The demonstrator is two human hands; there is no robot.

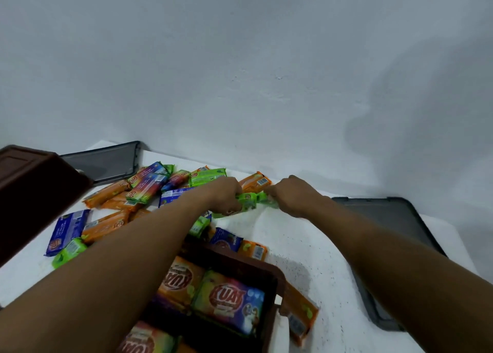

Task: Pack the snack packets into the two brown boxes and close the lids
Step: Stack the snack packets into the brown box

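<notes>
Hands: the left hand (226, 195) and right hand (289, 196) meet over the far side of the table (293, 248). Each has its fingers curled down round one end of a green packet (249, 200). The exact finger hold is blurred.
Reason for hold: probably lifting the packet level with both hands to carry it to a box.
Pile (125, 195): orange, blue and green packets lie scattered left of the hands, not yet packed.
Near box (277, 280): brown, open, at bottom centre. Packets lie flat side by side in it, probably to save room.
Far box (32, 192): brown, at the far left edge, its inside hidden.
Lids: the left lid (106, 163) lies behind the pile and the right lid (386, 224) lies well to the right. Both are off, which leaves the boxes open for filling.
Progress: about midway, with no lid closed.
</notes>
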